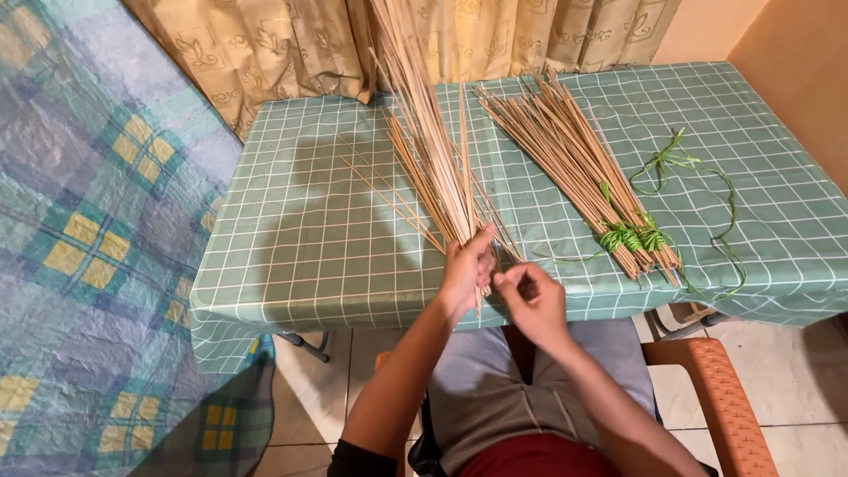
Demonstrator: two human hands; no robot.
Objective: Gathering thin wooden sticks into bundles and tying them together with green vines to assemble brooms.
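The person sits in an orange plastic chair [707, 371], knees under the near edge of a table covered in a green checked cloth [309, 230]; only one armrest of the chair shows, and the table's legs are mostly hidden by the hanging cloth. Just over that edge, the left hand [465, 269] wraps its fingers round the lower end of a loose bunch of thin pale sticks [437, 168], which fans upward and runs out of view at the top. The right hand [533, 299] sits just beside it, fingertips pinched together at the stick ends; exactly what they pinch is too small to tell. Farther along the table to the right lies a second, tied bundle of sticks [570, 155], bound near its base with green ribbon [627, 237]. Beyond that, one loose green ribbon strand [698, 177] curls on the cloth. So: two bundles, individual sticks too many to count. To the left, a blue and yellow plaid bedcover [88, 247]; at the back, beige patterned curtains [283, 44].
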